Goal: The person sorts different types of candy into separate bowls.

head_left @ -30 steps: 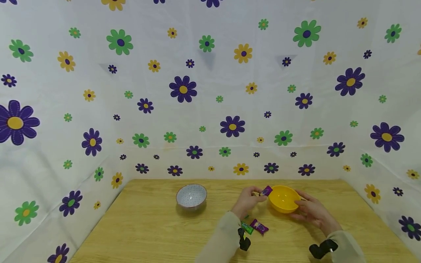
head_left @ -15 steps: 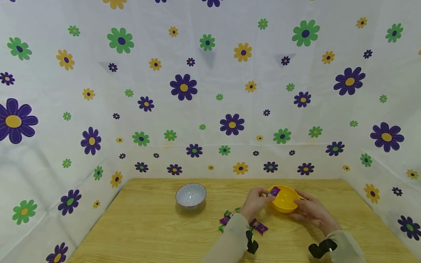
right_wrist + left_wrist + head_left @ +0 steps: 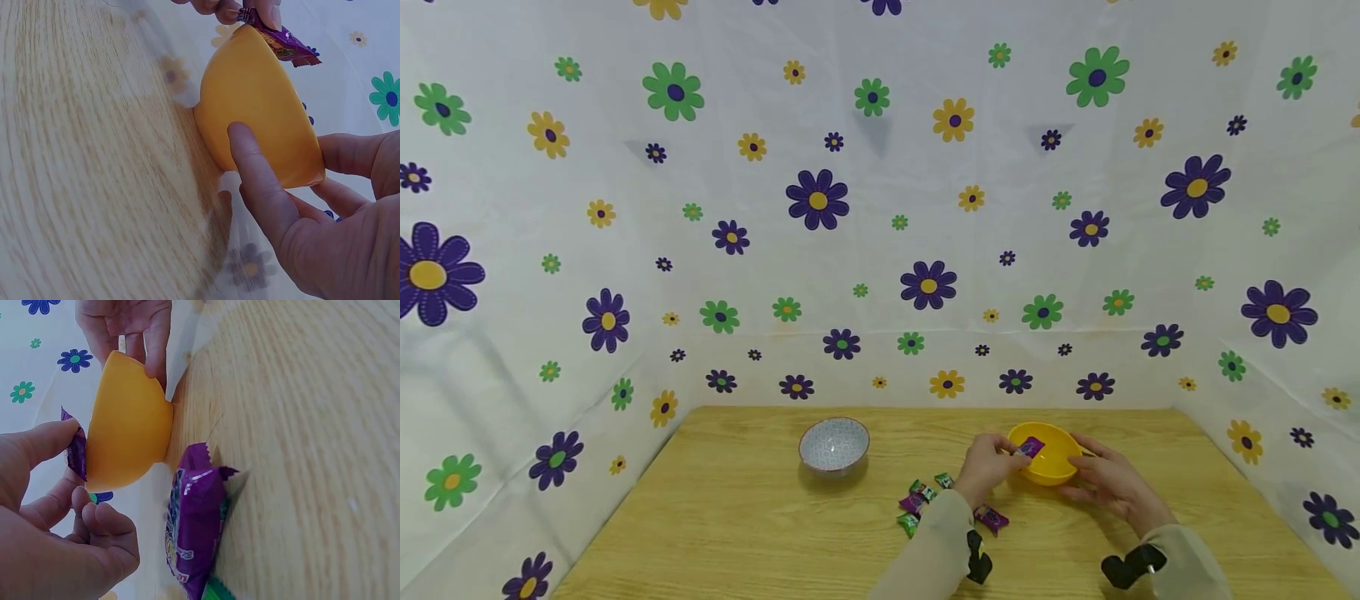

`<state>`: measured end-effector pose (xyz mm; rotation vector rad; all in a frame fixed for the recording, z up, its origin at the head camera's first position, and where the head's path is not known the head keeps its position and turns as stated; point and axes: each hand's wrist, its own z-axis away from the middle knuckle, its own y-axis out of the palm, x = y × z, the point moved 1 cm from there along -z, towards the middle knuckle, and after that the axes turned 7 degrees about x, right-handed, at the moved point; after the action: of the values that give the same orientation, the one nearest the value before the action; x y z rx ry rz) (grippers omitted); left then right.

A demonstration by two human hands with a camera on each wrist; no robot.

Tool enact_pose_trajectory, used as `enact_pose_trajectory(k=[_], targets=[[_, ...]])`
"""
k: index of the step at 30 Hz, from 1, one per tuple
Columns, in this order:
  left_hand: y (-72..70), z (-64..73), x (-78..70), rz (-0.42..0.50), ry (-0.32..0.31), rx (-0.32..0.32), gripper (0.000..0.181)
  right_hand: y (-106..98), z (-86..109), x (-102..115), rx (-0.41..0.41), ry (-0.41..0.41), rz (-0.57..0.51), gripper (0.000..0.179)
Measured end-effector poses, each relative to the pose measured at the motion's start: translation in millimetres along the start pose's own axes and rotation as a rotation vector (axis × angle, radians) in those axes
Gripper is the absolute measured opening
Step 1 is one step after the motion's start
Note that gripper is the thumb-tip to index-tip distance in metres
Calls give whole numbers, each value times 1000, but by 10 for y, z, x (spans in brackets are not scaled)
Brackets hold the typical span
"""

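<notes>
At the left of the wooden table [image 3: 722, 508] stands a pale blue-grey patterned bowl [image 3: 833, 450] with a reddish rim, well apart from both hands, so it is likely out of the way of the work. Right of it, near the left sleeve [image 3: 928, 554], lies a loose cluster with a purple candy packet [image 3: 913, 503] and green candy packets [image 3: 908, 524], probably kept within easy reach of that side. The left hand [image 3: 987, 468] pinches a purple-wrapped candy [image 3: 1032, 447] between thumb and finger at the near-left rim of the yellow bowl [image 3: 1051, 473], other fingers curled; such a grip leaves most of the wrapper free. Just beyond that sleeve, another purple packet [image 3: 991, 518] lies on the table. The right hand [image 3: 1108, 483] holds the yellow bowl from its right side, one finger laid along the outer wall, presumably to keep it steady on the table. As for writing, the left wrist view shows pale lettering on the table's purple wrapper, too oblique to read; the green packets' print is too small, and no brand can be made out.
</notes>
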<state>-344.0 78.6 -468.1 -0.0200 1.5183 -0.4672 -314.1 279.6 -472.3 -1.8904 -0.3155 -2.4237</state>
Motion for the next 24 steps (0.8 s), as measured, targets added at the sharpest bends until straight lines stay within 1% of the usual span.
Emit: enact_pose_trajectory(k=[7,16,19,22,24], targets=[[-10,-7,-1,7,7,12,17,3,-13,31,-10,11,0,66],[-59,32,-8,23,21,21,21,11,-28,54,-11,30,11,64],[-100,50,-34,29,22,25,18,13,-29,60,-12,37,4,64],[-181,76,-55,48,23,53,16,6,-30,66,-9,45,-3,66],[-256,91,-60,50,35,82,15,-1,-34,70,-9,49,-8,67]])
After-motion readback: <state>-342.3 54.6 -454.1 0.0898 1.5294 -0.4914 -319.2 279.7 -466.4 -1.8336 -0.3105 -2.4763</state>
